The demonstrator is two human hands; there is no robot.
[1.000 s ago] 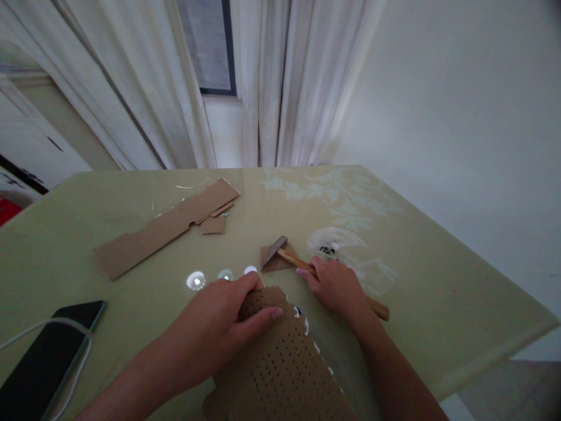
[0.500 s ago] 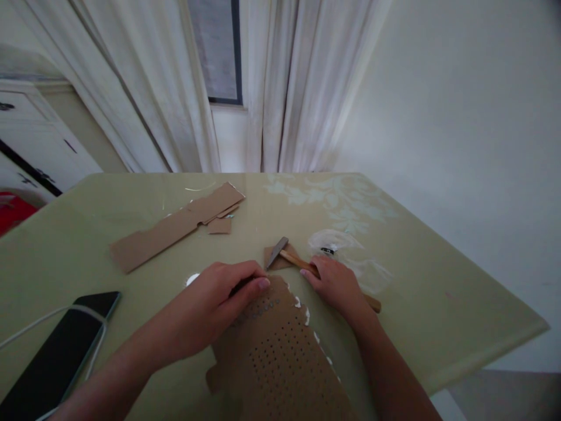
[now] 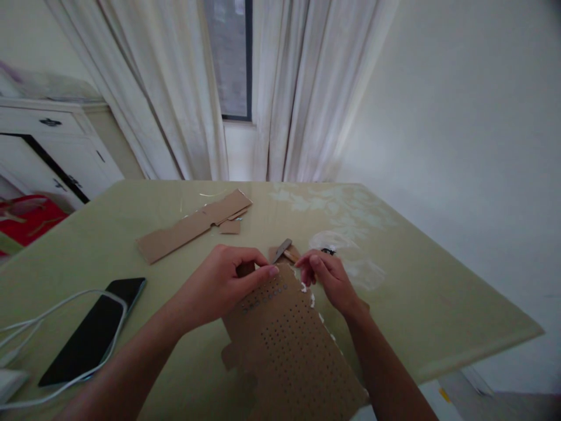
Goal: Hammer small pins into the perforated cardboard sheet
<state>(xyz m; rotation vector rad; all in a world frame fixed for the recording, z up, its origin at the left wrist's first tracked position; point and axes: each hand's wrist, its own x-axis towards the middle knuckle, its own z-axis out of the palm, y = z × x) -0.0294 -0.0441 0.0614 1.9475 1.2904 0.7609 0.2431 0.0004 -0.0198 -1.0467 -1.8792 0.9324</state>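
So we've got both hands bunched up at the far end of the perforated cardboard sheet [image 3: 284,339] now: a second ago our right hand [image 3: 331,280] was wrapped over the hammer [image 3: 284,250] handle, and it's since slid in toward the sheet's top corner, fingers curled, looks like it's off the handle, though the view's too murky to swear by it. Our left hand [image 3: 228,283] has shifted from lying flat to pinching the sheet's top edge, thumb under. So the hammering bit seems paused while we fiddle with the board. The sheet lies flat on the green table [image 3: 416,304] right in front of us: brown, dotted with rows of small holes, little white bits along its right edge.
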